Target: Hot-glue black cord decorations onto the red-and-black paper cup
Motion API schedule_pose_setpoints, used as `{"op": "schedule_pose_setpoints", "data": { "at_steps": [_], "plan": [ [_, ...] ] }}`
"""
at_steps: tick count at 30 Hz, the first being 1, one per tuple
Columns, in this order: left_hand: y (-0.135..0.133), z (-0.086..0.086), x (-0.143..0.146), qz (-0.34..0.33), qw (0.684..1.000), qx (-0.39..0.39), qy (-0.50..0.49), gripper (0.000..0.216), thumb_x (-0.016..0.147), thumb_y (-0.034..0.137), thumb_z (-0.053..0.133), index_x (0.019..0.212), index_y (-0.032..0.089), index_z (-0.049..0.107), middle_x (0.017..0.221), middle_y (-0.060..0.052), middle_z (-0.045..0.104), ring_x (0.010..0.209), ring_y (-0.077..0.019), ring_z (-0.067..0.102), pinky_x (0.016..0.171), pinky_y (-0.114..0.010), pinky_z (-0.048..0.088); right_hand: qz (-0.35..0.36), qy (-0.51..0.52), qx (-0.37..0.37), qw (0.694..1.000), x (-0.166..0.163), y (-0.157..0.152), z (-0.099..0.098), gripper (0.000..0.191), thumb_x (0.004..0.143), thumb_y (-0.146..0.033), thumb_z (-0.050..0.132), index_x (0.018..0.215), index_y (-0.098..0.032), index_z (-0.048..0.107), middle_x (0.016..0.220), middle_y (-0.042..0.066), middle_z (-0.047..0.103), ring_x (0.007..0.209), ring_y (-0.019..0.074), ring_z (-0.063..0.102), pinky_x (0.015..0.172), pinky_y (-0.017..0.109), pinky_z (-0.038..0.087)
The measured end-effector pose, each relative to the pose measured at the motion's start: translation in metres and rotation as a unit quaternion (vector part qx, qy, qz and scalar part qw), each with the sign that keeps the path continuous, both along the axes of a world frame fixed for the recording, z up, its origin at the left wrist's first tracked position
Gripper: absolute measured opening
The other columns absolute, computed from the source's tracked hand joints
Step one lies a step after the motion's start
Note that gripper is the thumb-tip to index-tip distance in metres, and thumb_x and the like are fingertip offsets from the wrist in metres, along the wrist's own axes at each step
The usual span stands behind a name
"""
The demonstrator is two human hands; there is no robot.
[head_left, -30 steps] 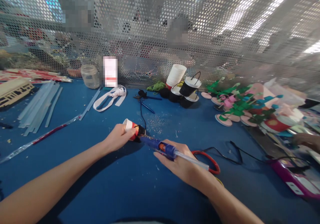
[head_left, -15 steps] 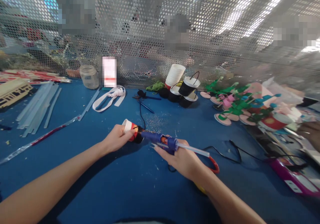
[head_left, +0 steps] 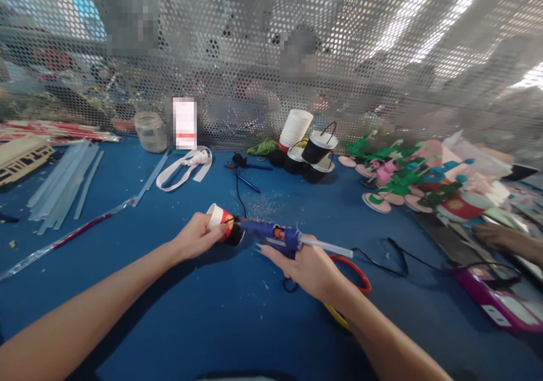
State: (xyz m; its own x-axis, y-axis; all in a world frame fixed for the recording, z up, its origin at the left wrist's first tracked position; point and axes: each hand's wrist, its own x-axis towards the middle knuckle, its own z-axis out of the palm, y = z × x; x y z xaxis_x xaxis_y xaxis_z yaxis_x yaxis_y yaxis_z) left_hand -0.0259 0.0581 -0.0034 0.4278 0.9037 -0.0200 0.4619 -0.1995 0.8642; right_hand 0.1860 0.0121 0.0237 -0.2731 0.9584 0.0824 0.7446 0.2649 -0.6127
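My left hand is closed round a small paper cup, white, red and black, lying on its side on the blue table. My right hand grips a blue glue gun; its nozzle touches the cup's black end. A clear glue stick juts out of the gun's back, to the right. A thin black string runs from the cup toward the back of the table.
Clear glue sticks lie at left, with a jar and white ribbon behind. Stacked cups and black-wrapped cups stand mid-back before a perforated screen. Foam flower pieces pile at right. Another person's hand rests far right. A red loop and black cable lie behind my right hand.
My right hand has lifted the glue gun's rear, bringing it more level, while the nozzle stays at the cup. The left hand and cup have barely moved.
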Motion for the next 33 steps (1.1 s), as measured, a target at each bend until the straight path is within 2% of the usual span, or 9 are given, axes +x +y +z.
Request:
{"op": "schedule_pose_setpoints", "data": {
  "at_steps": [14,19,27,33],
  "plan": [
    [0.0002,-0.0010,-0.0005,-0.027,0.999,0.041,-0.001,0.028,0.072,0.031,0.037,0.048,0.017,0.030,0.045,0.007,0.025,0.042,-0.0045,0.023,0.039,-0.018,0.018,-0.002,-0.014,-0.004,1.000,-0.0004,0.0005,0.0005,0.026,0.075,-0.039,0.047,0.059,-0.020,0.055,0.041,-0.002,0.049,0.048,0.0157,0.054,0.045,0.024,0.037],
    [0.0006,-0.0012,-0.0007,-0.037,0.998,0.058,-0.003,0.027,0.072,0.029,0.037,0.049,0.017,0.032,0.046,0.006,0.027,0.042,-0.0045,0.024,0.040,-0.018,0.019,-0.002,-0.006,-0.004,1.000,0.0000,0.0007,0.0001,0.024,0.074,-0.039,0.048,0.062,-0.020,0.057,0.043,-0.001,0.051,0.050,0.0161,0.054,0.045,0.024,0.038],
    [0.0005,-0.0022,-0.0016,-0.018,0.999,0.028,-0.003,0.030,0.073,0.033,0.038,0.048,0.017,0.031,0.045,0.007,0.025,0.041,-0.0045,0.023,0.039,-0.018,0.017,0.006,0.059,-0.024,0.998,0.0000,-0.0034,-0.0038,0.019,0.072,-0.037,0.051,0.075,-0.020,0.060,0.065,0.002,0.063,0.062,0.0173,0.059,0.053,0.025,0.043],
    [0.0007,-0.0027,-0.0009,-0.009,1.000,0.022,-0.008,0.032,0.073,0.035,0.038,0.047,0.018,0.030,0.045,0.006,0.025,0.041,-0.0047,0.022,0.040,-0.019,0.017,0.007,0.061,-0.025,0.998,-0.0017,-0.0065,-0.0021,0.018,0.073,-0.037,0.051,0.069,-0.020,0.055,0.057,-0.001,0.057,0.052,0.0137,0.053,0.050,0.023,0.042]
  ]
}}
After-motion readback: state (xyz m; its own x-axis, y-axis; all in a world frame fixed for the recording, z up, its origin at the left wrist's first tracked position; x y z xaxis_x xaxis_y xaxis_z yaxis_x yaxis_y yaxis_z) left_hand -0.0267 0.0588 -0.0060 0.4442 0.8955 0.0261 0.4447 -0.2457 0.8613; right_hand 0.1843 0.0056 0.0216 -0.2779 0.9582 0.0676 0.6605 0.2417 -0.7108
